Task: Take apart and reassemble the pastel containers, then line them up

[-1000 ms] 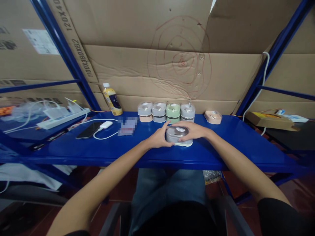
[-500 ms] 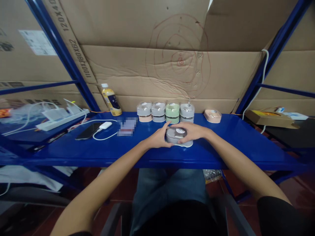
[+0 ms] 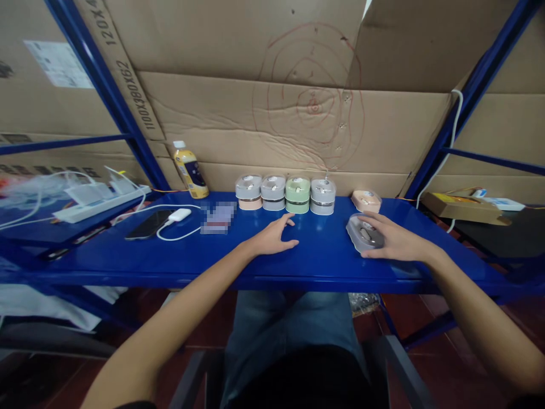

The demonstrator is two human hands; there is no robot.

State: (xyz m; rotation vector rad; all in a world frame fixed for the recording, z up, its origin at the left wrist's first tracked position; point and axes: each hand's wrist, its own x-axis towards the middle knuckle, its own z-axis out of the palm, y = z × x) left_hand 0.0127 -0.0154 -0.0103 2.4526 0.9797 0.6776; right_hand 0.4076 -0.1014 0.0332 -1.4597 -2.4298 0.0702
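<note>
My right hand (image 3: pixel 394 238) grips a small grey case with a clear lid (image 3: pixel 361 234), tilted over the right part of the blue shelf (image 3: pixel 315 250). A pink case of similar shape (image 3: pixel 367 201) lies just behind it. My left hand (image 3: pixel 276 236) is open above the middle of the shelf, its thumb and fingers apart and nothing between them. Behind it stands a row of stacked cases: grey on pink (image 3: pixel 249 192), grey on grey (image 3: pixel 273 192), green (image 3: pixel 297 194) and another grey stack (image 3: pixel 322 196).
To the left are a yellow bottle (image 3: pixel 191 170), a dark phone (image 3: pixel 149 225), a white charger with cable (image 3: pixel 179 215) and a power strip (image 3: pixel 102 203). An open cardboard box (image 3: pixel 464 209) lies at right. Blue posts (image 3: pixel 460 108) flank the cardboard wall (image 3: pixel 204 108).
The grey case has moved from between both hands to the right, carried by my right hand, and is now tilted. My left hand has let go of it and stayed near the middle.
</note>
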